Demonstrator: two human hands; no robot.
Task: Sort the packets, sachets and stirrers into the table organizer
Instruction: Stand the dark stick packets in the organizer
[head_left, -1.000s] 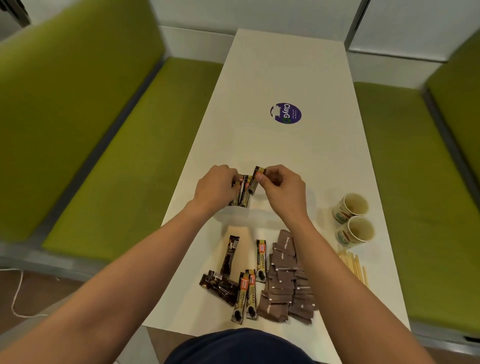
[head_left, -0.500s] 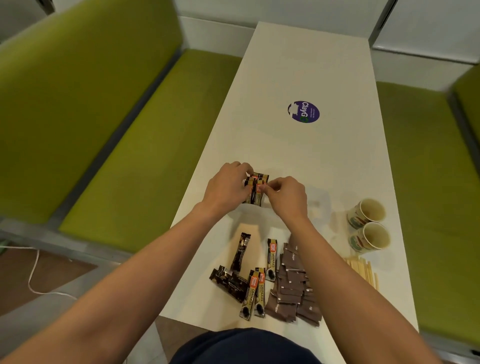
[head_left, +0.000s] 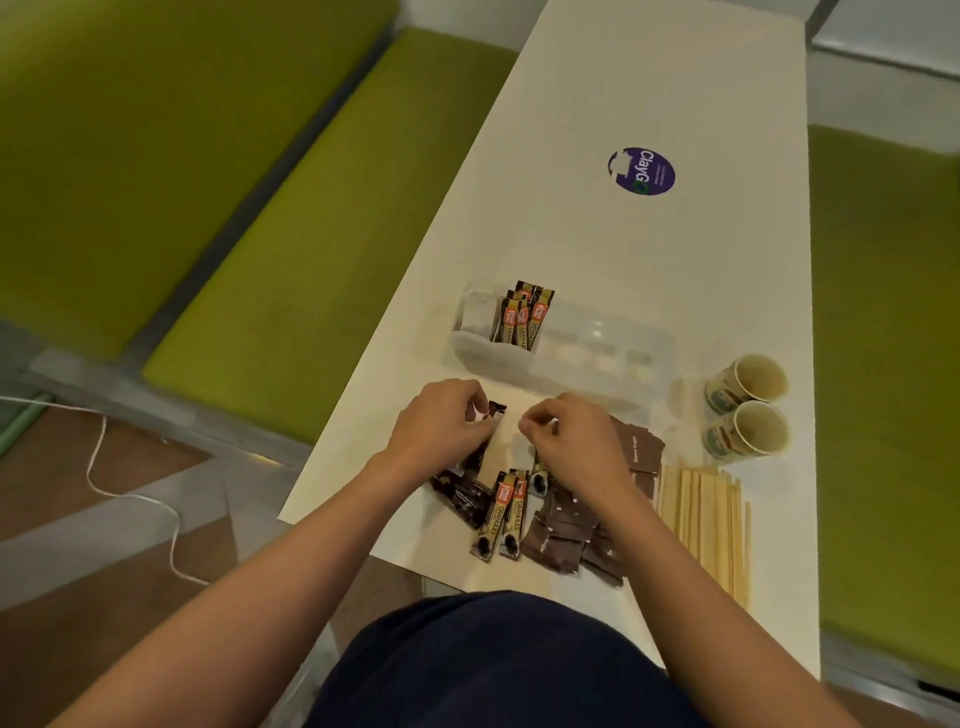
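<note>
Green booth seating flanks a long white bench (head_left: 675, 260).
An olive padded seat (head_left: 311, 208) and backrest (head_left: 130, 130) stand left, another seat (head_left: 883, 364) right; white wall panels (head_left: 883, 78) close the far end. The floor (head_left: 78, 545) at left shows brown and grey bands, with a white cable (head_left: 89, 470) lying across it.

2 bare forearms reach forward from the lower corners and converge. Left hand (head_left: 441, 428): knuckles up, fingers curled, pinching the end of a dark sachet (head_left: 493, 413). Right hand (head_left: 569, 444): just beside it, fingers curled under; any grip is hidden.
</note>
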